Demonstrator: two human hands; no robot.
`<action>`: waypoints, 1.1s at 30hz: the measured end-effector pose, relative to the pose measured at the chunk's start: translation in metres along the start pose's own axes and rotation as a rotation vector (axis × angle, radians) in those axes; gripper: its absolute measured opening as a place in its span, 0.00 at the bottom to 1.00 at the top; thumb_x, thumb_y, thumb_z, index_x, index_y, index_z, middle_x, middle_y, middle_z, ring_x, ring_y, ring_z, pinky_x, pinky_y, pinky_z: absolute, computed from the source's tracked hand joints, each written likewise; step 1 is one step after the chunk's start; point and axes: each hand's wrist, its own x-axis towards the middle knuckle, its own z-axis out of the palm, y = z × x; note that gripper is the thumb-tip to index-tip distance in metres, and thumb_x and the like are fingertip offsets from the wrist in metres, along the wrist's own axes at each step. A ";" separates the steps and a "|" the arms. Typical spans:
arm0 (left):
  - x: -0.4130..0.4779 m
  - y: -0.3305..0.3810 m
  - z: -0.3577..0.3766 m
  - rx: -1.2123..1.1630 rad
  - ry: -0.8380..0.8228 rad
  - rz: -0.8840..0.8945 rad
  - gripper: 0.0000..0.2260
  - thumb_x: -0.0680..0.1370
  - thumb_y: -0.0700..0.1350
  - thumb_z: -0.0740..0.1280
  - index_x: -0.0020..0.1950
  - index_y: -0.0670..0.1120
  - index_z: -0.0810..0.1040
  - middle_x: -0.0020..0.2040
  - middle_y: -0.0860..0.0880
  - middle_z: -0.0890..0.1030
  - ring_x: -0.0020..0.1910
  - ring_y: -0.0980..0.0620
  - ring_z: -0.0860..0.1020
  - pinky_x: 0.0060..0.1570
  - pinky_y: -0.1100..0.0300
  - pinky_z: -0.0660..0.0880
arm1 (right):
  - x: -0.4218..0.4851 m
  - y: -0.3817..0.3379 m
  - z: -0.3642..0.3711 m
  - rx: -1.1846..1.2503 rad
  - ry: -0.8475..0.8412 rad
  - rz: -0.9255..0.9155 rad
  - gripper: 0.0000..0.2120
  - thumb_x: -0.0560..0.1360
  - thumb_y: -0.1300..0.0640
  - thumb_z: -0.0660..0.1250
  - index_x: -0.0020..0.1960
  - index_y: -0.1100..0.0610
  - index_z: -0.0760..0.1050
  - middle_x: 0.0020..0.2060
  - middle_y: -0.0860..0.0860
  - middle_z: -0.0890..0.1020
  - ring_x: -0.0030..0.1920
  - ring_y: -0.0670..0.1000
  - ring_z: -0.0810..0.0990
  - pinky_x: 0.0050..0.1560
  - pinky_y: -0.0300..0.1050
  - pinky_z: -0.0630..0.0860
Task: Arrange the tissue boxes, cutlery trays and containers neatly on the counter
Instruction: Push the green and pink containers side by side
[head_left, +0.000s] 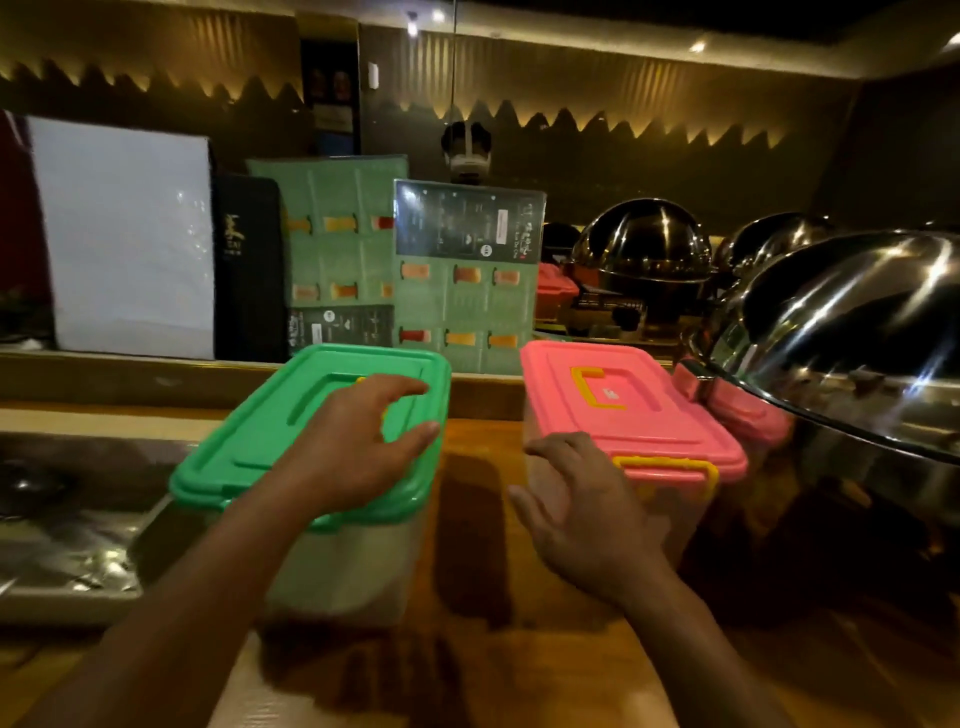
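While both lidded tubs sit side by side on the wooden desk (483, 519), left hand (353, 447) rests spread-fingered on the green-lidded clear plastic container (291, 447); right hand (587, 514), fingers loosely spread, touches the pink-lidded one (639, 410). Squaring-up remains; no tissue boxes or trays visible.

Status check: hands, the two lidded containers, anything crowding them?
Left hand open on green-lidded container. Right hand open at pink-lidded container. Steel dome cover crowds pink one's right.

The black folder (249, 265) at the counter's back edge bears a pale emblem; the menu cards' (467, 275) print is too blurred to read.
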 end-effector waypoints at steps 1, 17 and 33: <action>-0.008 -0.020 -0.019 0.023 0.019 -0.027 0.24 0.73 0.60 0.72 0.67 0.52 0.77 0.66 0.52 0.79 0.64 0.53 0.75 0.62 0.56 0.71 | 0.002 -0.019 0.011 0.011 -0.013 -0.011 0.23 0.73 0.39 0.66 0.63 0.50 0.75 0.57 0.48 0.76 0.58 0.47 0.75 0.59 0.42 0.71; -0.042 -0.158 -0.052 -0.212 -0.220 -0.085 0.62 0.47 0.74 0.78 0.78 0.55 0.63 0.79 0.61 0.51 0.75 0.52 0.62 0.73 0.50 0.65 | -0.003 -0.106 0.079 -0.103 -0.019 0.245 0.50 0.58 0.19 0.64 0.70 0.49 0.72 0.71 0.44 0.67 0.70 0.45 0.67 0.69 0.45 0.69; 0.007 -0.120 0.024 -0.287 -0.178 -0.087 0.66 0.48 0.75 0.77 0.80 0.53 0.59 0.81 0.59 0.43 0.77 0.48 0.61 0.71 0.50 0.70 | 0.009 -0.028 0.052 -0.422 -0.013 0.319 0.46 0.63 0.18 0.53 0.71 0.45 0.71 0.76 0.53 0.65 0.76 0.56 0.58 0.76 0.56 0.56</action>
